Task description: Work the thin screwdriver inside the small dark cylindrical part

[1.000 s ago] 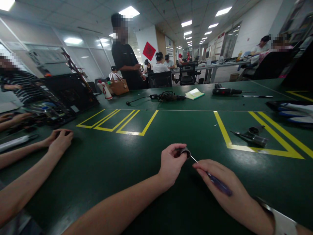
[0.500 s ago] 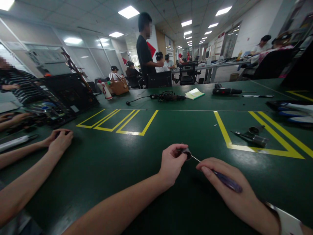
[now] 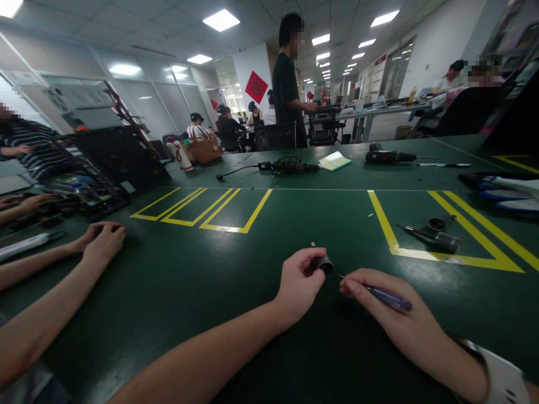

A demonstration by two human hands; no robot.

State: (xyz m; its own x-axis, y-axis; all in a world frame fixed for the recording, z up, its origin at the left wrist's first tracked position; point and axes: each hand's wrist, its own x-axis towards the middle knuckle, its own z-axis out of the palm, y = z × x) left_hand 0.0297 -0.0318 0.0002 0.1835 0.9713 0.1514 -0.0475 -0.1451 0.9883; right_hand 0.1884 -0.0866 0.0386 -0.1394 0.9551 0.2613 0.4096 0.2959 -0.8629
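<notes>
My left hand [image 3: 300,283] is closed round a small dark metal cylinder [image 3: 324,262], held just above the green table [image 3: 210,280]. My right hand [image 3: 391,314] pinches a thin screwdriver with a purple handle [image 3: 387,299]. Its metal tip points left and meets the open end of the cylinder. Both forearms rest low over the table's near edge. A white band sits on my right wrist.
Another person's hands [image 3: 101,238] lie on the table at the left. Metal parts and a tool [image 3: 438,234] sit inside a yellow-taped box at the right. Cables [image 3: 286,165], a notepad [image 3: 334,161] and a power tool [image 3: 389,157] lie further back. A person [image 3: 288,84] stands beyond the table.
The screwdriver has tilted flatter and my right hand has drawn closer to the cylinder. The standing person behind the table has walked to the right.
</notes>
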